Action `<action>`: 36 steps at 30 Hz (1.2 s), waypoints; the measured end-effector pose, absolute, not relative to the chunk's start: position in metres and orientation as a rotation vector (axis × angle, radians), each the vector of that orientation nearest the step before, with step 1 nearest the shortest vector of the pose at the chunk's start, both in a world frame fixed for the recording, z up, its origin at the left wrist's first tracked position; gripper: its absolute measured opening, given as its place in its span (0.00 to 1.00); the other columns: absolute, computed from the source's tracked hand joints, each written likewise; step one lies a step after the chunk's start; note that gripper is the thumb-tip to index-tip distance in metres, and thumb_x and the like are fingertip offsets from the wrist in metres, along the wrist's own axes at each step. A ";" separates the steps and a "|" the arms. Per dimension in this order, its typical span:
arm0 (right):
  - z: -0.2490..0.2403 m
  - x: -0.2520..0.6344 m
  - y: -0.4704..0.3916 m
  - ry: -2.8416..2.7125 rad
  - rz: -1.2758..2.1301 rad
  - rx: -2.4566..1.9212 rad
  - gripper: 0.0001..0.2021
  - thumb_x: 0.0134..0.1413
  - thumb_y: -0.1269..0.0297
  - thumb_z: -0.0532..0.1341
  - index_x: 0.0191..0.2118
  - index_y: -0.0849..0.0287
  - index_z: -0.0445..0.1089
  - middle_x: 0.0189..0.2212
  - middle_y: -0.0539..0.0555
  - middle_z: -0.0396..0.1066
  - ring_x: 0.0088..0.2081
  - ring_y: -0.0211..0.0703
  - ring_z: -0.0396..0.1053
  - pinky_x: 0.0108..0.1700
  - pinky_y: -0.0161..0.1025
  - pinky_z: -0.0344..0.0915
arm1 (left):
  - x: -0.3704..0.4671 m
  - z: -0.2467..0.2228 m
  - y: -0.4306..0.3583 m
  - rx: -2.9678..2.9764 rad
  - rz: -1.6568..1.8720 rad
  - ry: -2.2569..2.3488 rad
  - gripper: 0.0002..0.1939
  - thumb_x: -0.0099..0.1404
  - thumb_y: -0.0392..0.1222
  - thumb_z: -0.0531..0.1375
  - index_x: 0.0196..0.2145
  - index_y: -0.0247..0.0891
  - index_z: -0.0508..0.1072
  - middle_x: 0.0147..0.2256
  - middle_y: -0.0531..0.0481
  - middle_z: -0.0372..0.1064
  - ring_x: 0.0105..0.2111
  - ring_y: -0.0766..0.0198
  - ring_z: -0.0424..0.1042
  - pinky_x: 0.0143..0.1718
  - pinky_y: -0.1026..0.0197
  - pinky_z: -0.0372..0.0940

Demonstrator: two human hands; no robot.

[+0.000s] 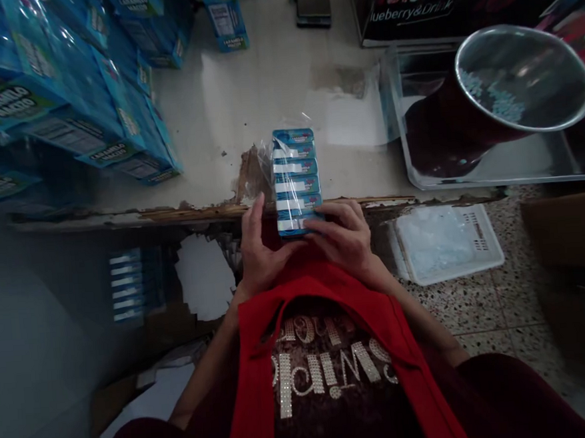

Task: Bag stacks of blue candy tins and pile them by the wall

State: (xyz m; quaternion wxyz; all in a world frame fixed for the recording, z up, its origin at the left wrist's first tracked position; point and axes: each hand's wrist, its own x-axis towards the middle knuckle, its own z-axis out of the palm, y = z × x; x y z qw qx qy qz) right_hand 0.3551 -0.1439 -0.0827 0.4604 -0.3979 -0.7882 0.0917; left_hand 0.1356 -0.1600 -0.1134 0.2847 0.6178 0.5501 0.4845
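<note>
So, nearest: red apron [249, 389] over a dark top with sparkly letters. Left hand [259, 251] is wide open, thumb out toward the near end of the pack [296, 172], fingers off its left side. Right hand [346, 234] is half curled, fingertips on the near right corner; can't tell how firmly it grips.

Pack sits across the table's front edge, near end past it. Looks like six small blue boxes in a neat column, each with a white strip, in shiny clear film, loose and crumpled at far end and left side.

Beyond, on the table [201, 132]: wrapped blue boxes [65, 115] left, metal-rimmed tub [441, 125] with pale-blue bits in a clear tray [510, 180] right. Farthest: small scale [313, 9], black carton [422, 3].
</note>
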 end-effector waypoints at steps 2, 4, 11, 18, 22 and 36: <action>-0.080 0.357 -0.140 -1.970 0.236 -0.951 0.14 0.65 0.66 0.71 0.53 0.42 0.80 0.50 0.52 0.80 0.49 0.52 0.77 0.51 0.55 0.75 | 0.136 -0.107 -0.153 1.816 1.316 1.448 0.51 0.58 0.57 0.79 0.73 0.49 0.64 0.72 0.39 0.63 0.73 0.40 0.63 0.75 0.37 0.59; -0.077 0.358 -0.139 -1.997 0.225 -0.951 0.13 0.67 0.66 0.70 0.52 0.41 0.80 0.48 0.50 0.81 0.47 0.51 0.76 0.49 0.54 0.74 | 0.136 -0.103 -0.146 1.906 1.305 1.373 0.46 0.61 0.56 0.77 0.72 0.51 0.66 0.72 0.42 0.63 0.73 0.41 0.63 0.75 0.37 0.59; -0.069 0.343 -0.144 -1.975 0.131 -0.902 0.10 0.70 0.73 0.64 0.48 0.49 0.76 0.38 0.51 0.78 0.38 0.45 0.72 0.41 0.46 0.70 | 0.146 -0.096 -0.140 1.893 1.367 1.246 0.34 0.67 0.52 0.72 0.67 0.47 0.70 0.70 0.42 0.66 0.71 0.45 0.65 0.74 0.38 0.61; -0.070 0.338 -0.147 -1.879 0.244 -0.909 0.08 0.70 0.75 0.61 0.46 0.53 0.70 0.37 0.53 0.75 0.39 0.46 0.73 0.42 0.46 0.69 | 0.154 -0.095 -0.144 1.937 1.431 1.389 0.21 0.66 0.49 0.71 0.54 0.43 0.76 0.60 0.42 0.75 0.61 0.48 0.75 0.66 0.41 0.70; -0.071 0.340 -0.149 -1.917 0.261 -0.892 0.07 0.71 0.74 0.61 0.46 0.53 0.70 0.37 0.54 0.75 0.39 0.46 0.73 0.41 0.46 0.70 | 0.153 -0.094 -0.145 1.902 1.443 1.396 0.21 0.64 0.44 0.72 0.52 0.42 0.75 0.59 0.42 0.75 0.60 0.49 0.75 0.64 0.43 0.71; -0.094 0.355 -0.168 -1.964 0.104 -0.839 0.15 0.66 0.67 0.69 0.56 0.50 0.71 0.39 0.54 0.74 0.39 0.47 0.74 0.40 0.46 0.75 | 0.138 -0.136 -0.166 1.546 1.488 1.582 0.37 0.63 0.55 0.74 0.64 0.42 0.68 0.63 0.42 0.70 0.54 0.51 0.80 0.52 0.51 0.80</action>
